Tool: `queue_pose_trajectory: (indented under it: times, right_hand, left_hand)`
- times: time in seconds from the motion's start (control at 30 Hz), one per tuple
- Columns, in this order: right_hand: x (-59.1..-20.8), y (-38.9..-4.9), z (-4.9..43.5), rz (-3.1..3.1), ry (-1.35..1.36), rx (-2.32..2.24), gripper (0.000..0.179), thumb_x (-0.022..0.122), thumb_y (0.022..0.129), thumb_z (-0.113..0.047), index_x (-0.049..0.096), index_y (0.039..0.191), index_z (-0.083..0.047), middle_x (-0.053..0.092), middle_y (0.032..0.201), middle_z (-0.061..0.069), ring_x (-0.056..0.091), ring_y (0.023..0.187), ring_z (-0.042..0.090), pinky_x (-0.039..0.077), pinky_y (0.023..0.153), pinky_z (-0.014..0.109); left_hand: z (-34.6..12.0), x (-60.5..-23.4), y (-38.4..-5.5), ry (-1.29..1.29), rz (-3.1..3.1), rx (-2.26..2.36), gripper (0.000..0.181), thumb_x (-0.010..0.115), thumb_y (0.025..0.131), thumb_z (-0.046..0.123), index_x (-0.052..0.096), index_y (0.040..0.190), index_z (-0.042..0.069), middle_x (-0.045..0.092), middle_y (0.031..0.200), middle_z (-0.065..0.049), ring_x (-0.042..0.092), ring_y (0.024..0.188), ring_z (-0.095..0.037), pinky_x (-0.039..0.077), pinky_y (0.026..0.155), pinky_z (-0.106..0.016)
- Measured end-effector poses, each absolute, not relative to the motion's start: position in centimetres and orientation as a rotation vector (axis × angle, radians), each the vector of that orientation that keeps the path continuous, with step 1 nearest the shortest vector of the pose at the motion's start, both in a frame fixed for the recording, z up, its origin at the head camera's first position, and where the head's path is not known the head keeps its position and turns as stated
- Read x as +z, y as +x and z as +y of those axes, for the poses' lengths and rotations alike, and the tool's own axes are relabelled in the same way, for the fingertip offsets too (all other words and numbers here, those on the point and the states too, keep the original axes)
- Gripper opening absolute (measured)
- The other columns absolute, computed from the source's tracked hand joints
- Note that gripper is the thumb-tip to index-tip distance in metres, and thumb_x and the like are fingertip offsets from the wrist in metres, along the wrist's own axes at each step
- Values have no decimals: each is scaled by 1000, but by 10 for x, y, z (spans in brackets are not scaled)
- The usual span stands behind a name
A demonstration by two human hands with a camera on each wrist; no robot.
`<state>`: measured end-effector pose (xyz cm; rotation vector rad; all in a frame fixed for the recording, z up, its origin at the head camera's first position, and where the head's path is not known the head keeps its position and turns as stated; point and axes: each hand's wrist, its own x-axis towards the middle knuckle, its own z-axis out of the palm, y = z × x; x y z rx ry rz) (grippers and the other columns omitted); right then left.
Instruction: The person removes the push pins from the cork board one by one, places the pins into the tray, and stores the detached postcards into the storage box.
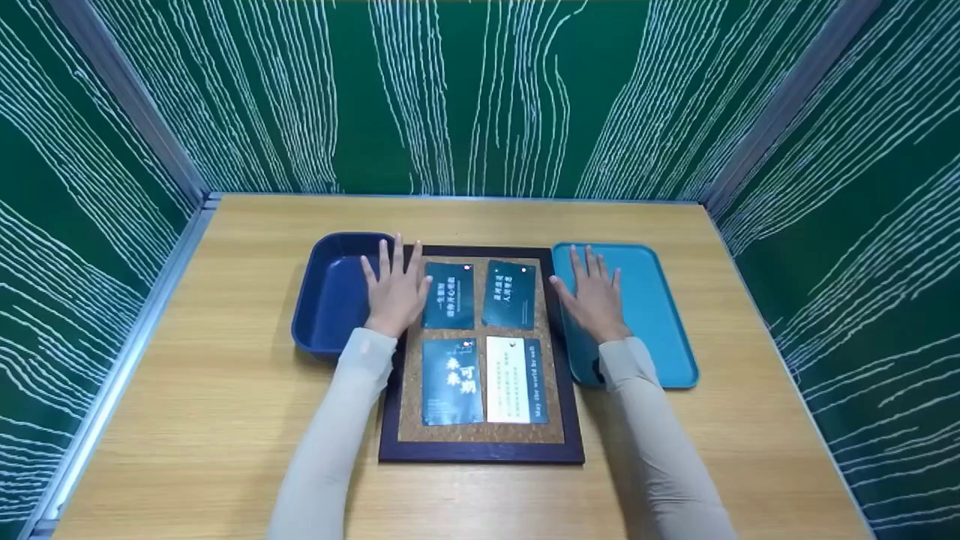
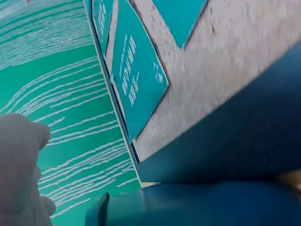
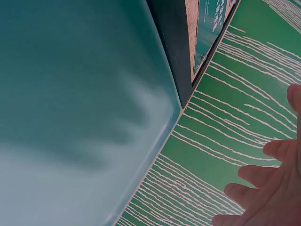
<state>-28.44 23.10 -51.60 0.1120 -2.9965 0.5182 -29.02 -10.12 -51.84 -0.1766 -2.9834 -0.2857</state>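
Observation:
A dark-framed cork board [image 1: 480,431] lies in the middle of the table with two rows of cards on it. Three are teal, among them the top left card [image 1: 450,296] and the top right card [image 1: 510,295]; the bottom right card [image 1: 513,380] is mostly cream. My left hand [image 1: 396,294], fingers spread, hovers over the board's left edge and the dark blue bin [image 1: 330,300]. Over the left part of the light blue tray [image 1: 645,315] is my right hand [image 1: 594,296], fingers extended, its shadow falling on the tray in the right wrist view. Both hands hold nothing.
The wooden table [image 1: 187,375] is bounded by green panels [image 1: 517,97] with white wavy lines at the back and on both sides. The bin stands close to the board's left side, the tray along its right side.

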Motion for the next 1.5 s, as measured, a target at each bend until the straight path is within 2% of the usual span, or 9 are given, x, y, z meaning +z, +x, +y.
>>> queue_pose_trajectory:
  times: [0.07,0.3,0.5,0.77,1.0,1.13,1.27,1.5]
  right_hand:
    - [-516,-284,232,-2991,112,548,74,38,98,-56,17,155,-12,16,160,19,14,147,41,9,117,63]
    - [-516,-281,234,-2901,150,750,65,42,100,-47,31,150,-7,31,154,20,30,142,39,25,116,56]
    - [-517,-280,235,-2891,115,947,58,46,100,-43,40,145,-7,39,149,19,35,139,37,32,113,54]
    - [-519,-279,234,-2908,170,1152,45,50,100,-33,55,133,-3,55,133,19,53,120,35,46,100,50]
    - [-521,-274,234,-2928,145,1346,39,54,99,-31,62,125,-4,63,122,15,60,105,29,52,91,45]
    - [-525,-273,232,-2954,133,1388,33,56,98,-29,66,118,-5,66,117,14,62,100,26,53,89,43]
    - [-530,-273,230,-2984,181,1416,28,58,97,-23,68,113,-4,67,113,14,61,95,25,54,86,39]
    - [-534,-271,225,-3024,270,1458,19,64,92,-20,71,102,-6,68,105,11,58,88,22,52,76,30]
  left_hand:
    - [-100,-518,-288,-200,-3001,-315,65,31,101,50,8,156,25,-1,163,-10,0,150,-37,-4,116,-64]
    - [-91,-517,-278,-279,-3031,-333,65,31,102,48,6,156,23,-3,163,-10,-5,150,-34,2,118,-62]
    - [-80,-519,-265,-379,-3046,-407,64,34,102,46,8,156,23,-2,163,-10,-6,150,-31,-2,119,-58]
    - [-63,-524,-249,-517,-3052,-408,65,35,102,46,7,156,23,2,164,-5,-3,150,-30,-1,119,-57]
    - [-51,-528,-236,-631,-3046,-402,63,39,102,42,13,156,22,8,163,-7,6,150,-32,7,119,-57]
    - [-46,-531,-228,-686,-3050,-405,64,39,102,41,11,156,22,9,163,-10,7,150,-32,10,119,-57]
    - [-42,-532,-221,-735,-3064,-396,65,39,102,41,8,156,23,8,163,-9,8,150,-32,11,120,-56]
    - [-33,-534,-207,-865,-3050,-387,62,38,102,39,16,155,16,13,162,-11,13,149,-32,14,119,-56]
